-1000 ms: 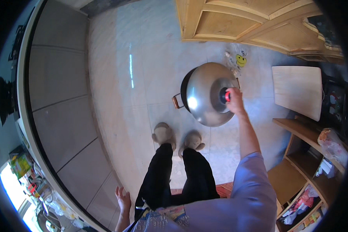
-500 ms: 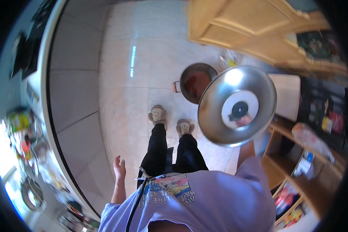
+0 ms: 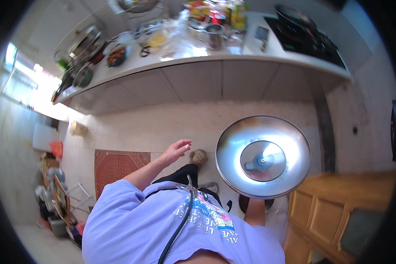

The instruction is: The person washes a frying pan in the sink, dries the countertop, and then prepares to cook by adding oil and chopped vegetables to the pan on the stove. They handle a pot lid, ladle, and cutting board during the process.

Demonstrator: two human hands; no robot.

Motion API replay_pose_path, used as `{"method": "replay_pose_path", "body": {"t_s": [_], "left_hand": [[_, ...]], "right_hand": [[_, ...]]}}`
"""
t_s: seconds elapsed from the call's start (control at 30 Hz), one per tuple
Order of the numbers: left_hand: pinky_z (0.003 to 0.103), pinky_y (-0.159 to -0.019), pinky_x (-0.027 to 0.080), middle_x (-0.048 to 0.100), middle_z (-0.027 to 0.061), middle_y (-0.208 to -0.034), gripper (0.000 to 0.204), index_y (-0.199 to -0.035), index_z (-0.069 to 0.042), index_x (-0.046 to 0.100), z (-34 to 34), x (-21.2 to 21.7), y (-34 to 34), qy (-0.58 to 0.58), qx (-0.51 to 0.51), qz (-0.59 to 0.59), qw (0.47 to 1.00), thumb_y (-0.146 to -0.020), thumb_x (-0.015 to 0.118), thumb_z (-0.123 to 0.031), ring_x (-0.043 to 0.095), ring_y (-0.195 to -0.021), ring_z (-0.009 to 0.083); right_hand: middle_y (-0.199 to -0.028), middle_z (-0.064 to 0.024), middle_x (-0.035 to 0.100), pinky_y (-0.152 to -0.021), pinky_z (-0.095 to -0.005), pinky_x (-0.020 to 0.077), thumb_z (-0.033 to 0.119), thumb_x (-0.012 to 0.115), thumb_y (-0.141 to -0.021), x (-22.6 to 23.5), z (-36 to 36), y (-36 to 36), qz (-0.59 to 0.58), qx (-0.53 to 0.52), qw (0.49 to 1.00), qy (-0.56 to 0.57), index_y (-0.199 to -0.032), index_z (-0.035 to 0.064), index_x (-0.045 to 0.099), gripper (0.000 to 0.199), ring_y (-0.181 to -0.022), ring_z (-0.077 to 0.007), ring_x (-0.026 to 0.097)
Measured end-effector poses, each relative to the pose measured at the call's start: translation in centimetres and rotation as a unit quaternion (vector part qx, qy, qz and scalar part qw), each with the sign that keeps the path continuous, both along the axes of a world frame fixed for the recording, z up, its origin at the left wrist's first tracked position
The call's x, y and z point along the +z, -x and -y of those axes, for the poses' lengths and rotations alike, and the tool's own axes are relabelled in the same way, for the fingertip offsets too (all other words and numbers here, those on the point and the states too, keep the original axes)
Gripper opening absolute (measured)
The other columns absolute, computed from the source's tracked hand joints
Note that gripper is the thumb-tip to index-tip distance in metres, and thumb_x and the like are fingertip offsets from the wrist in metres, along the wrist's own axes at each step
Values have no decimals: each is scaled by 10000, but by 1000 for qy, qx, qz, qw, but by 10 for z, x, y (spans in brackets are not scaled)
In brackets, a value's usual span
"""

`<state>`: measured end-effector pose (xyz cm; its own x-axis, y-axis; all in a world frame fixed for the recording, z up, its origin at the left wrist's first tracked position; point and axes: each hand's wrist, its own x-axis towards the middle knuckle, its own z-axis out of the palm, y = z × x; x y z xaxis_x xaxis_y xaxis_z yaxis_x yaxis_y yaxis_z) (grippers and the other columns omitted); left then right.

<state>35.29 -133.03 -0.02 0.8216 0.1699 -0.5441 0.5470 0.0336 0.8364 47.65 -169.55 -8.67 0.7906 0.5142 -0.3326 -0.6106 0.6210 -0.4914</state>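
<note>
A round metal lid (image 3: 227, 152) with a glass centre is held out in front of me on the right, its concave inner side up. My right hand (image 3: 258, 174) is beneath it, seen dimly through the glass, with its fingers closed at the knob. The lid hides most of this hand. My left hand (image 3: 177, 150) is held out over the floor, fingers extended and holding nothing. Below the lid, a dark round pot (image 3: 268, 205) on the floor shows only in part, next to my right forearm.
Ahead runs a long white counter (image 3: 176, 61) with a steel cup (image 3: 214, 36), a bowl of food (image 3: 117, 55) and bags. A pan (image 3: 295, 16) sits at the black cooktop (image 3: 290, 37). A red mat (image 3: 119, 169) lies left; a wooden cabinet (image 3: 321, 215) stands right.
My view has turned from the floor pot and wooden shelves to the counter. The lid has come along in my right hand. My left hand has moved up and forward from my side.
</note>
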Motion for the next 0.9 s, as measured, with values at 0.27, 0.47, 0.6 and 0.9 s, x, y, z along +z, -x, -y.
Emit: {"method": "replay_pose_path", "body": {"t_s": [0.27,0.47,0.6,0.9], "left_hand": [[332,-815,435,397,91,-1246,529,-1293,-121,269,-82,40,31,326,150,105,928,-874,408,-413,482,-1063,225],[367,-811,445,449,55,-1216,572,-1274,-118,328,-176,69,14,382,203,168,886,-875,258,-522,471,-1068,189],[373,-811,441,470,45,-1195,557,-1249,-113,363,-261,83,-15,395,250,188,864,-869,301,-516,472,-1074,193],[348,-813,450,526,64,-1112,367,-1150,-68,443,-413,84,-115,407,316,208,832,-874,392,-304,527,-993,197]], "right_hand": [[-1005,-84,550,-745,-391,462,144,557,-686,58,-213,-47,36,190,979,-57,-1078,78,481,405,-877,-238,543],[-1021,-90,550,-753,-399,463,170,561,-704,71,-389,-71,42,262,961,-82,-1081,77,483,397,-891,-244,543],[-1031,-93,550,-759,-404,463,188,564,-716,82,-479,-93,49,268,958,-86,-1084,77,484,393,-901,-247,543],[-1054,-102,550,-772,-416,463,226,570,-743,96,-640,-199,90,266,955,-96,-1090,76,486,387,-923,-255,543]]}}
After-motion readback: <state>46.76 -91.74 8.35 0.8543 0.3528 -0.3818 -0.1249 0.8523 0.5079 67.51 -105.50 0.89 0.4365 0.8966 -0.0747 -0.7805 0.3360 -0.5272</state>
